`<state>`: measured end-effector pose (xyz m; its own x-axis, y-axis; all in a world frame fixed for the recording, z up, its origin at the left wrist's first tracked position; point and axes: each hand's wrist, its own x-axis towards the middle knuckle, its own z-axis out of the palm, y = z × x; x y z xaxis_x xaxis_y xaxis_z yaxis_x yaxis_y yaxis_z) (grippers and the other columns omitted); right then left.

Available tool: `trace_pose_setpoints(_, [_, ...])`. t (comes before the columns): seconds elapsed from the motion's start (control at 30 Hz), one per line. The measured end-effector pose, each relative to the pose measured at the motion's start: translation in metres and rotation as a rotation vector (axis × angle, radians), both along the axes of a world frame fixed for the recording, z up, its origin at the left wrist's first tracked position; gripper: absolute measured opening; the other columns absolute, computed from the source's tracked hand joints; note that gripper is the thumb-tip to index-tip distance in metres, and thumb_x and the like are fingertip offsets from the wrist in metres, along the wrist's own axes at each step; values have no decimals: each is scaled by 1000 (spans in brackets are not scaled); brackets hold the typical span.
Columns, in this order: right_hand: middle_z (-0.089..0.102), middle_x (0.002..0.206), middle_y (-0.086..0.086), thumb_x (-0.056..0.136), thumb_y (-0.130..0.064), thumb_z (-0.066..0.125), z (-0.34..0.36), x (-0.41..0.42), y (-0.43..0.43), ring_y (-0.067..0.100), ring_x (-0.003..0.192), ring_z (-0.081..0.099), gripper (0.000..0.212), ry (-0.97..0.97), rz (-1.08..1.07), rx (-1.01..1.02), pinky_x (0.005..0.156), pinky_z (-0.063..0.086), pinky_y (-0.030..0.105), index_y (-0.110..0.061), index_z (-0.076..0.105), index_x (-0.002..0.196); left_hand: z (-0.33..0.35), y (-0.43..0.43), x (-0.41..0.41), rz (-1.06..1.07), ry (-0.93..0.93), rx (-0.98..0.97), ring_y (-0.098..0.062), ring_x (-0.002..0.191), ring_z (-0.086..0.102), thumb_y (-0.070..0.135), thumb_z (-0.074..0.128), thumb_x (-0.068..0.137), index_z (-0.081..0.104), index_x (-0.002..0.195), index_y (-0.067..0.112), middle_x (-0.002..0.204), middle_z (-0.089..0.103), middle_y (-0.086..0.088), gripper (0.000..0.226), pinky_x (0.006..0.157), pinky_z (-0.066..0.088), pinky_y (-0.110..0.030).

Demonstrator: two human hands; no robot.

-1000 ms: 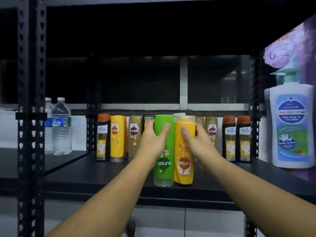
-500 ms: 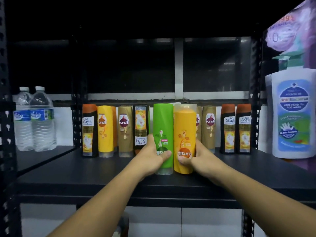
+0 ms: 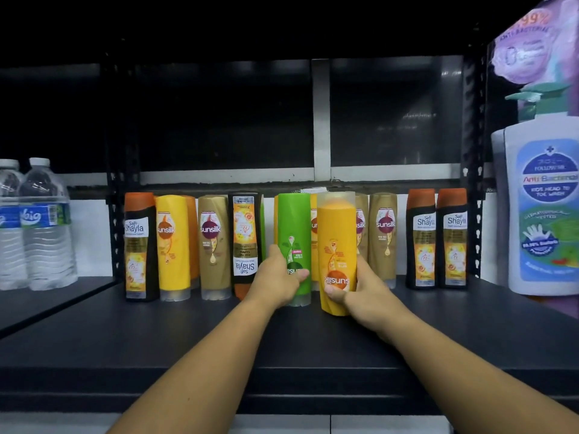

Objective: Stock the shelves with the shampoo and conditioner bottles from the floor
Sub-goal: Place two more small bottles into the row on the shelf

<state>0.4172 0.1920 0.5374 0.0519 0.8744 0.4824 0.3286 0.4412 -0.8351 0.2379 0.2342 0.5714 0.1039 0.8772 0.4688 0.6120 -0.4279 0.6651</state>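
Observation:
My left hand (image 3: pixel 277 281) grips the lower part of a green Sunsilk bottle (image 3: pixel 294 227) that stands cap-down on the black shelf (image 3: pixel 156 333). My right hand (image 3: pixel 360 292) grips the base of an orange Sunsilk bottle (image 3: pixel 336 236), also cap-down, tilted slightly and a little nearer to me than the green one. Behind them runs a row of bottles along the back: black-and-orange Shayla (image 3: pixel 138 245), yellow Sunsilk (image 3: pixel 172 245), gold Sunsilk (image 3: pixel 214 242), an upside-down Shayla (image 3: pixel 246 239), another gold Sunsilk (image 3: pixel 383 236) and two more Shayla (image 3: pixel 437 239).
Two water bottles (image 3: pixel 40 223) stand on the neighbouring shelf at the left. A large white anti-bacterial wash pump bottle (image 3: pixel 542 208) stands at the right edge. Black perforated uprights (image 3: pixel 471 170) frame the bay. The shelf's front half in front of the row is bare.
Both hands slid from high on the bottles down to their lower ends. The orange bottle has come slightly forward and tilted. The view has moved closer to the shelf.

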Motion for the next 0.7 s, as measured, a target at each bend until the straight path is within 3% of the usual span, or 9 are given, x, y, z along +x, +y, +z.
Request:
trace_pose_setpoints(0.23, [66,120,-15,89,-16,77,0,0,-1,5,111,63,57,25,15,-4,92,50,26,-40,45,129,-10,9,0,62,1,-12,-31,115,61,24,70,96,43,122,8,124,63,-13,41,96,48,-37])
trace_pose_setpoints(0.47, [67,123,-13,89,-23,78,0,1,-1,10,115,64,57,44,18,-14,103,52,40,-42,45,132,-10,14,0,90,-9,-34,-31,115,60,23,67,98,41,124,8,125,62,-13,40,91,45,-34])
trace_pose_setpoints(0.7, [66,126,-14,88,-26,78,1,0,-2,9,117,63,60,31,16,-22,103,52,40,-43,45,135,-13,17,-6,76,47,-37,-34,117,61,33,62,101,45,128,6,125,63,-14,42,92,47,-35])
